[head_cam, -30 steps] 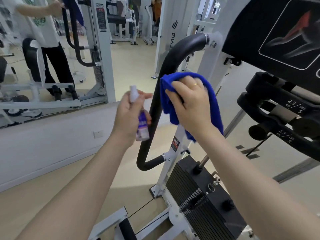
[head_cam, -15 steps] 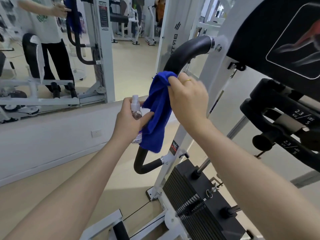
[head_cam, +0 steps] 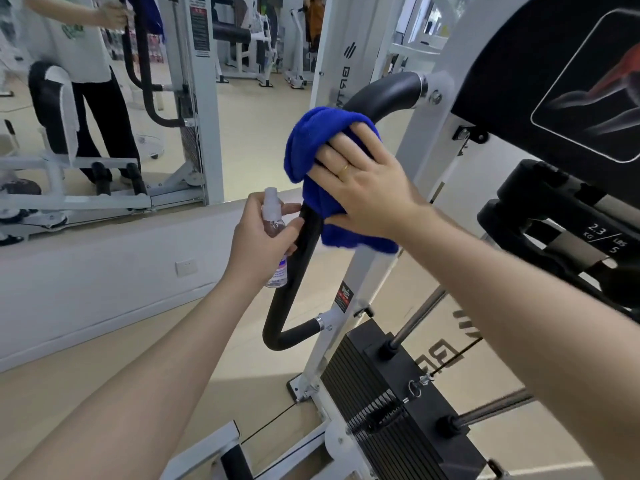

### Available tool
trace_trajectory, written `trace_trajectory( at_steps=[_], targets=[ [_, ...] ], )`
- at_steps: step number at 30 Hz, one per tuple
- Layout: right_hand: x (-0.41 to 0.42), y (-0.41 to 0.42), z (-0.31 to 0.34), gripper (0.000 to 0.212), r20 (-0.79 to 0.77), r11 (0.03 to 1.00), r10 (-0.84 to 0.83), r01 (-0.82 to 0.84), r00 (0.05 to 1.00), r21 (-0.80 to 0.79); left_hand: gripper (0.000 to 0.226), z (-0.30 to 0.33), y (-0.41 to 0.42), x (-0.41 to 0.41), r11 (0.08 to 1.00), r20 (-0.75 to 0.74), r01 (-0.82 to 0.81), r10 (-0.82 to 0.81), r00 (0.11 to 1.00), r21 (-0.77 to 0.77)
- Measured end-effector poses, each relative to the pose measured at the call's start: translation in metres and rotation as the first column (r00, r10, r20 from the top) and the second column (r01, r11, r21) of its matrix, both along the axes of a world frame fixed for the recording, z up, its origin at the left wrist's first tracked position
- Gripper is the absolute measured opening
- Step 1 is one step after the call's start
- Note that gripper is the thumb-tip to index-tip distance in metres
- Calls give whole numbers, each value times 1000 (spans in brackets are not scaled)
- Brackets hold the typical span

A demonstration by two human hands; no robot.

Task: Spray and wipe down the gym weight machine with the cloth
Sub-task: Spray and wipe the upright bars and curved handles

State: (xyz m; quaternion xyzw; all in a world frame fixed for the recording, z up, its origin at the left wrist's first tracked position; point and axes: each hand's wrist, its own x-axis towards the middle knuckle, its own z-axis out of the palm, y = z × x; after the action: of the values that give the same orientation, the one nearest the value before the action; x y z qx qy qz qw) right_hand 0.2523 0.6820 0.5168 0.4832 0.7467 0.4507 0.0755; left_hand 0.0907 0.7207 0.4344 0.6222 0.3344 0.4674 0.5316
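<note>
A blue cloth (head_cam: 313,140) is wrapped over the black curved handle bar (head_cam: 294,289) of the white weight machine (head_cam: 420,157). My right hand (head_cam: 363,181) grips the cloth around the bar near its upper bend. My left hand (head_cam: 261,244) holds a small clear spray bottle (head_cam: 272,223) upright, just left of the bar and below the cloth. The bar's lower loop is bare.
The black weight stack (head_cam: 391,410) with its pin sits below my right arm. Add-on weights marked 2.3 kg (head_cam: 595,233) stick out on the right. A wall mirror (head_cam: 104,98) on the left reflects a person and other machines. A low white wall (head_cam: 104,271) runs under it.
My right hand moved the cloth up the bar and now wraps it around the upper bend. The left hand with the bottle stayed close beside the bar.
</note>
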Motion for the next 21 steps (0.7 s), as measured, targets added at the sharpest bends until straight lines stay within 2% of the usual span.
trace_trajectory(
  at_steps=[2, 3, 4, 6, 8, 11, 13, 15, 17, 18, 19, 21],
  targets=[
    [5, 5, 23, 27, 126, 995, 92, -97, 988, 36, 31, 0, 1, -1, 1000, -9, 19, -19, 1000, 3],
    [8, 5, 38, 23, 132, 995, 72, -81, 989, 65, 31, 1, 1, -1, 1000, -30, 24, -23, 999, 9],
    [13, 6, 52, 24, 105, 994, 26, -36, 994, 104, 31, 1, 1, -1, 999, -54, 26, -24, 998, 22],
    [20, 11, 65, 30, -53, 988, -37, 44, 998, 147, 31, 2, 2, 1, 999, -88, 23, -20, 996, 36],
    [13, 15, 54, 32, -144, 972, -87, 116, 986, 206, 30, 3, 1, 2, 999, -91, 22, -19, 996, 32],
    [4, 20, 29, 26, -106, 940, -136, 162, 985, 301, 29, 3, -1, 3, 999, -98, 12, -9, 995, 35],
    [0, 19, 26, 22, -47, 940, -61, 73, 997, 333, 32, 2, -1, 5, 999, -90, -4, 7, 996, 32],
    [1, 20, 30, 29, 34, 956, 20, -29, 999, 291, 33, 2, -2, 7, 1000, -69, -22, 23, 997, 11],
    [7, 15, 42, 30, 59, 974, 25, -37, 998, 221, 32, 4, -5, 10, 1000, -72, -21, 21, 997, -3],
    [17, 13, 50, 29, -25, 971, 5, 1, 1000, 239, 29, 4, -5, 11, 1000, -84, -15, 15, 996, 5],
    [31, 10, 58, 33, -213, 966, -41, 94, 976, 241, 27, 4, -5, 12, 1000, -101, -10, 12, 995, 17],
    [61, 2, 68, 51, -594, 940, -143, 297, 792, 170, 28, 4, -6, 12, 999, -120, -18, 21, 992, 31]
  ],
)
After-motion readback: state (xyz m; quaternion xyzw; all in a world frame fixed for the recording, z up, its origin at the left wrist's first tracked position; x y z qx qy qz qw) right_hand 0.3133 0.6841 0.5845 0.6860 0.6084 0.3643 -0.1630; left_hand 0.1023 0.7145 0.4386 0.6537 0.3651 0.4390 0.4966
